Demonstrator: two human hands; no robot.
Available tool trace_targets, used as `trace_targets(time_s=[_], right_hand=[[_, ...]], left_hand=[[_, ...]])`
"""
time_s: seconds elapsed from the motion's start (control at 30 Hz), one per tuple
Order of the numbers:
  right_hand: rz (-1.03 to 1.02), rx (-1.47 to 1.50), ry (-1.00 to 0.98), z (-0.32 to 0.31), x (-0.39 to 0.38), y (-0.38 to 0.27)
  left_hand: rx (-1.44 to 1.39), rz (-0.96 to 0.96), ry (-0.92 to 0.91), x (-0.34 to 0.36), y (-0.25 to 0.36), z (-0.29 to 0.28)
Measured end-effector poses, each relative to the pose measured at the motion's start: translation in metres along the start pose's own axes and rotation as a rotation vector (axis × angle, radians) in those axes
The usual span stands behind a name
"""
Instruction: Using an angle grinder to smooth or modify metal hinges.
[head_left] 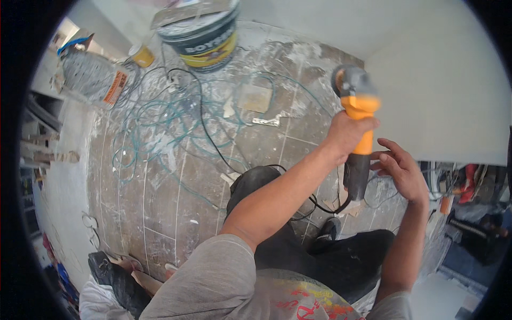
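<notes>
My left hand (346, 136) is wrapped around the yellow-orange body of an angle grinder (364, 140). The tool stands upright in view, its grey head and brownish disc at the top near the pale wall, its black handle at the bottom. A slight blur covers the head. Just right of the black handle is my right hand (404, 169), fingers spread and curved, with no visible hold on the tool. From the handle's lower end a black cord (314, 205) loops past my knee.
Tangled teal cable (140, 128) spreads over the dusty tiled floor (160, 213). A large paint bucket (205, 45) stands at the far side, with a yellow cup (141, 55) and a filled bag (88, 77) to its left. Someone's dark-clad leg (114, 280) shows at lower left.
</notes>
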State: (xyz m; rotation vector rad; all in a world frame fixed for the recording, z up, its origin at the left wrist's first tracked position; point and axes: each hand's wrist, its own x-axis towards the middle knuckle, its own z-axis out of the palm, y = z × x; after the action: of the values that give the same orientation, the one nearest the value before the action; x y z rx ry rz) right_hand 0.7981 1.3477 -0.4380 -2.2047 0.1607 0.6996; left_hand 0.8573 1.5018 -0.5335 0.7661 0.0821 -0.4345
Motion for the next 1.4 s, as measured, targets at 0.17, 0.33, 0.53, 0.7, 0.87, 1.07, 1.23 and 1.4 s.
trace_targets(time_s=[0.17,0.33,0.53,0.7,0.87,1.07,1.23,1.4], right_hand=[[-0.071,-0.119,0.272,0.064,-0.031,0.073],[-0.111,0.207,0.151,0.071,-0.075,0.097],[-0.332,0.123,0.199,0.058,-0.091,0.097],[-0.35,0.477,-0.015,0.017,-0.084,0.115],[-0.363,0.838,-0.177,0.008,-0.083,0.128],[-0.493,0.049,0.379,0.024,-0.086,0.136],[-0.377,-0.069,0.435,0.019,-0.062,0.131],[-0.251,-0.115,0.281,0.024,-0.053,0.128]], left_hand=[[0.069,-0.064,0.006,0.015,-0.071,0.009],[0.063,-0.324,-0.077,-0.011,-0.09,0.017],[0.075,-0.233,-0.058,-0.036,-0.09,0.05],[0.169,-0.132,-0.07,-0.012,-0.075,0.067],[-0.055,-0.17,0.034,0.002,-0.076,0.057],[-0.178,-0.238,0.144,0.026,-0.099,0.036],[-0.097,-0.241,0.115,0.036,-0.109,0.037],[-0.124,-0.256,0.009,0.044,-0.12,0.033]])
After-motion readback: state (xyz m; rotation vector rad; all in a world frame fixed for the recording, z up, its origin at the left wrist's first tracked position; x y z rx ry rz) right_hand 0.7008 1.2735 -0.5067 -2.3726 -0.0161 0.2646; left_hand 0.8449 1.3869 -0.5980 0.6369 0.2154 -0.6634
